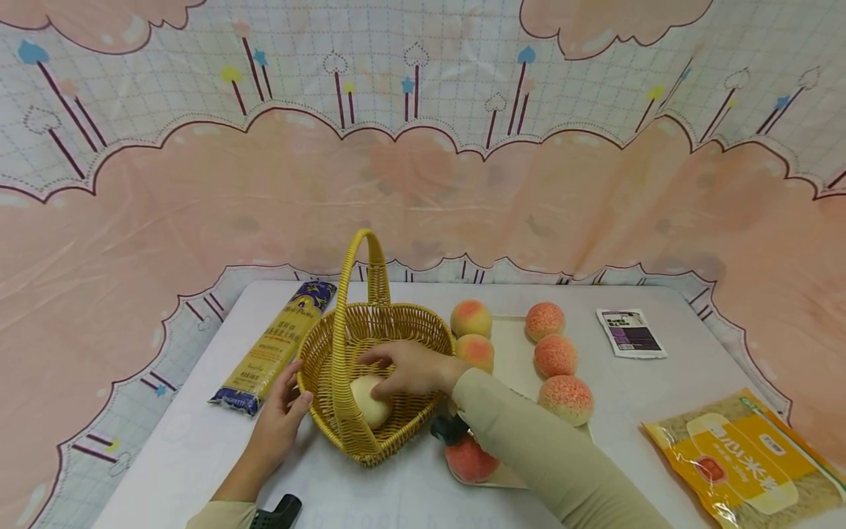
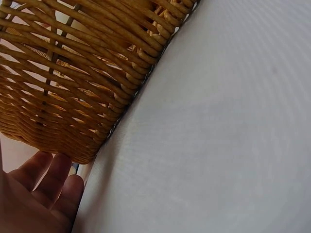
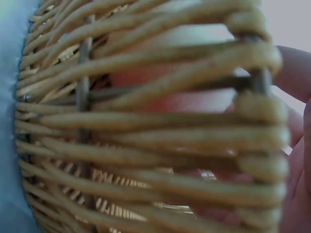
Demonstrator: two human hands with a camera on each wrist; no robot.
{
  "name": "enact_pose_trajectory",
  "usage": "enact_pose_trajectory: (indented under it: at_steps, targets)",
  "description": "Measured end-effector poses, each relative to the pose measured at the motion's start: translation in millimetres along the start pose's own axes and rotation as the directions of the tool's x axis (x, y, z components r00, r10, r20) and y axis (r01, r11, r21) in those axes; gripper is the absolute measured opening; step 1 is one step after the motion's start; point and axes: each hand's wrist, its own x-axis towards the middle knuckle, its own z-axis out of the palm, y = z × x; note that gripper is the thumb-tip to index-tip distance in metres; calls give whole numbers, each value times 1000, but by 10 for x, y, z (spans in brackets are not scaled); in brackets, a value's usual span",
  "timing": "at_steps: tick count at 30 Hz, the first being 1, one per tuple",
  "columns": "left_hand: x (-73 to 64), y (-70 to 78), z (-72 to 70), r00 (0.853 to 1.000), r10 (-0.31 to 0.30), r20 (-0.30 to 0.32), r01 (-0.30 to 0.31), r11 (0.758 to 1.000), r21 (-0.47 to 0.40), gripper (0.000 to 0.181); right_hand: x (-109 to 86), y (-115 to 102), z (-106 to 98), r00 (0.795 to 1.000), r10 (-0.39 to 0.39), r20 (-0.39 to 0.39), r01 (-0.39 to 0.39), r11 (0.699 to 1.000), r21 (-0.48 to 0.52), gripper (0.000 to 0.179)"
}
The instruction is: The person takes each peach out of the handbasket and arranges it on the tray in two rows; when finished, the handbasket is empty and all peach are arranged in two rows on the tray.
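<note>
A yellow wicker basket [image 1: 317,433] with a tall arched handle stands on the table. Inside it lies a pale peach [image 1: 371,405]; through the weave, the right wrist view shows this peach [image 3: 170,68] with a reddish side. My right hand [image 1: 413,367] reaches into the basket over the peach, its fingers spread and the thumb touching the fruit. My left hand [image 1: 277,419] rests its fingers against the basket's left side. In the left wrist view, the left fingers [image 2: 56,179] lie loosely extended by the wicker wall.
Right of the basket, a cream tray [image 1: 512,345] holds several peaches [image 1: 555,356], partly hidden by my right sleeve. A spaghetti pack [image 1: 274,349] lies left of the basket. A small white-and-purple sachet [image 1: 630,334] and a yellow grain bag [image 1: 740,459] lie at the right.
</note>
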Motion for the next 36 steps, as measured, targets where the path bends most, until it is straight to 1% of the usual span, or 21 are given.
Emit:
enact_pose_trajectory:
  at_steps: [3,7,14,22,25,28,33,36]
  targets:
    - [0,7,2,1000,-4,2,4,1000,-3,57,5,2,16,1000,11,15,-11,1000,15,56]
    - [-2,14,-1,1000,-4,7,4,1000,0,57,3,9,32,999,27,35,-29,998,62,55]
    - [8,5,-4,1000,0,7,0,1000,-7,57,-2,35,33,998,4,57,-7,998,55,56]
    - [9,-16,-6,1000,3,9,-3,1000,-5,57,-13,49,48,996,42,81,-49,996,79,58]
    - [11,-20,-6,1000,3,7,-3,1000,-2,57,-8,52,56,996,47,74,-53,996,76,58]
    - [12,-26,-5,1000,6,1,-6,1000,3,57,-1,52,72,997,41,65,-45,998,50,60]
    - [10,-34,0,1000,3,-7,-3,1000,14,56,4,47,94,996,53,69,-55,998,27,68]
    - [7,-35,0,1000,0,-9,0,1000,17,56,11,54,101,995,63,76,-66,997,38,72]
